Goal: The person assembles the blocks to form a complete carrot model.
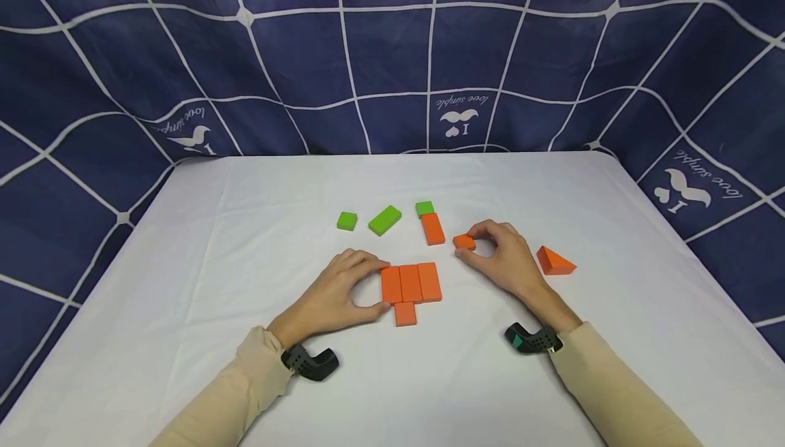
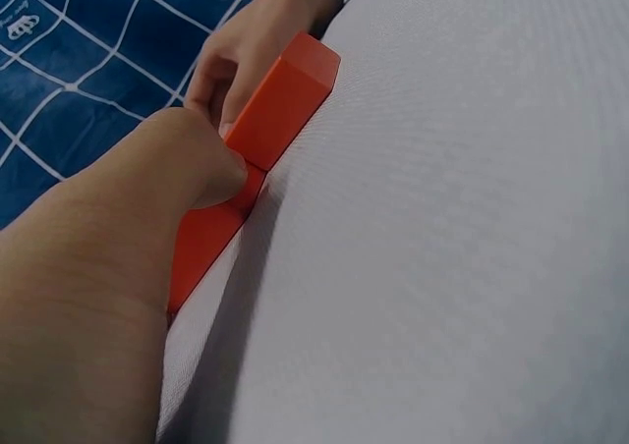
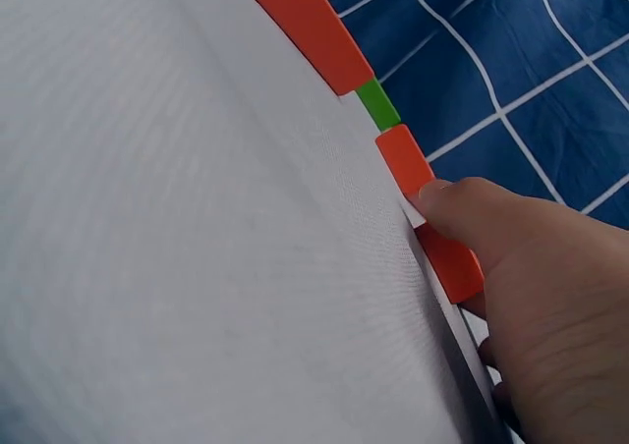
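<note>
Three orange rectangular blocks (image 1: 411,283) lie side by side on the white cloth, with a small orange square block (image 1: 405,314) against their near edge. My left hand (image 1: 331,294) pinches the leftmost rectangular block (image 1: 391,285) by its two ends, the thumb at the near end and a fingertip at the far one. Further right, my right hand (image 1: 503,256) pinches a second small orange square block (image 1: 464,242) between thumb and finger. In the right wrist view, the thumb partly covers this block (image 3: 450,262), which sits at or very near the cloth.
Beyond the hands lie an orange rectangular block (image 1: 433,229) touching a green square block (image 1: 424,208), a green rectangular block (image 1: 385,221) and another green square block (image 1: 347,221). An orange triangular block (image 1: 555,261) lies right of my right hand. A blue checked curtain (image 1: 392,52) surrounds the table.
</note>
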Demonstrator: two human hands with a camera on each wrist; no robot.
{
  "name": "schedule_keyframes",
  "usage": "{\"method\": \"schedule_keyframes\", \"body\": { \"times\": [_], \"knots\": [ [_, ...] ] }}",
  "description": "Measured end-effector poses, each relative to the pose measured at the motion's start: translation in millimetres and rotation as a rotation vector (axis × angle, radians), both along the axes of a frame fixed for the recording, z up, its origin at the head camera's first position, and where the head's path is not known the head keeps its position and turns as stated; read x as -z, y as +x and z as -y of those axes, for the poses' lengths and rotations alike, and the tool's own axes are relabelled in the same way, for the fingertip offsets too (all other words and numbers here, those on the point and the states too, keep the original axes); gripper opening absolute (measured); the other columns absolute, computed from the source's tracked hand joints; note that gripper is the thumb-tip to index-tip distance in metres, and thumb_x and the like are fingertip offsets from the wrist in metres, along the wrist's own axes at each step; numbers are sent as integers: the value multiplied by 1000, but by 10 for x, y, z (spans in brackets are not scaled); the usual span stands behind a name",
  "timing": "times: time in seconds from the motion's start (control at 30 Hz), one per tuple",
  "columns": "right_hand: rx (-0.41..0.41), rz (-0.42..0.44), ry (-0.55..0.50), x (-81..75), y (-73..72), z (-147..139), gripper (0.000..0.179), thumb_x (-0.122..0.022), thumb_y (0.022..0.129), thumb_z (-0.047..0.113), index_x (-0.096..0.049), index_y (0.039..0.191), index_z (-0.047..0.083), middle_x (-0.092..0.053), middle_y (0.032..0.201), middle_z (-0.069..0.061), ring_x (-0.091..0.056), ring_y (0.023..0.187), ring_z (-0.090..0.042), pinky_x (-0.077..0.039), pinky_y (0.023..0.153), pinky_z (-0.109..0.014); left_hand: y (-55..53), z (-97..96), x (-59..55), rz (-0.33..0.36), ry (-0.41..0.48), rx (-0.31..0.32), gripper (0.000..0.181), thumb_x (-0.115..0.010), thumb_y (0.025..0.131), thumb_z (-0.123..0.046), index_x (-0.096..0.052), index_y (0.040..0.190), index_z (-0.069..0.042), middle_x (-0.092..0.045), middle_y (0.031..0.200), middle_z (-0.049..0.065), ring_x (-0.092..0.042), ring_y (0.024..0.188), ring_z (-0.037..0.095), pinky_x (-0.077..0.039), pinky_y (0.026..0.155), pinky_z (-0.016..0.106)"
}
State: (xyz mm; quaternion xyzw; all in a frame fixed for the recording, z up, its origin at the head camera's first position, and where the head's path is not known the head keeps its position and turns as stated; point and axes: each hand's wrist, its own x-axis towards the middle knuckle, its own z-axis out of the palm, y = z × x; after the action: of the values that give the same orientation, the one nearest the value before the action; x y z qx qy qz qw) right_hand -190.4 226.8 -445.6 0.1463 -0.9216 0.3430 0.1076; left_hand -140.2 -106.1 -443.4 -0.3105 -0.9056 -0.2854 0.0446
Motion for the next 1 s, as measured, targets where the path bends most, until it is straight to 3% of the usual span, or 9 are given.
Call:
{"method": "schedule_keyframes", "body": {
  "times": [0.13,0.37,0.67,0.87,1.0],
  "knots": [
    [-15,-10,7,15,17,-1,41,-84,85,29,-70,119,10,-72,112,-7,-58,103,-25,-47,90,-43,12,-1,23,3,4,-3,60,-79,83,-44,-65,136,-19,-62,130,-6,-51,121,12,-43,108,43],
    [7,-80,27,40,81,-36,34,-84,86,26,-75,114,9,-74,103,-7,-57,95,-23,-45,83,-40,9,-29,47,0,-8,5,61,-79,84,-46,-65,137,-20,-61,131,-7,-51,119,12,-43,106,42],
    [2,-140,-12,34,157,-47,32,-83,87,22,-77,117,12,-76,109,-5,-59,100,-21,-47,83,-36,3,-27,25,5,-12,9,61,-79,84,-47,-66,136,-20,-62,130,-6,-51,119,12,-44,105,42],
    [-90,-187,-91,3,247,-1,31,-85,83,17,-77,112,19,-74,107,5,-59,98,-15,-46,81,-23,5,-6,9,3,-14,1,61,-79,84,-47,-66,136,-20,-62,131,-6,-51,119,12,-44,105,43],
    [-203,-213,-140,-9,300,38,33,-85,80,12,-76,110,22,-73,107,9,-58,99,-12,-47,82,-22,7,12,2,-10,-8,-5,61,-79,83,-48,-66,136,-20,-62,130,-7,-51,118,11,-44,104,42]
  ]
}}
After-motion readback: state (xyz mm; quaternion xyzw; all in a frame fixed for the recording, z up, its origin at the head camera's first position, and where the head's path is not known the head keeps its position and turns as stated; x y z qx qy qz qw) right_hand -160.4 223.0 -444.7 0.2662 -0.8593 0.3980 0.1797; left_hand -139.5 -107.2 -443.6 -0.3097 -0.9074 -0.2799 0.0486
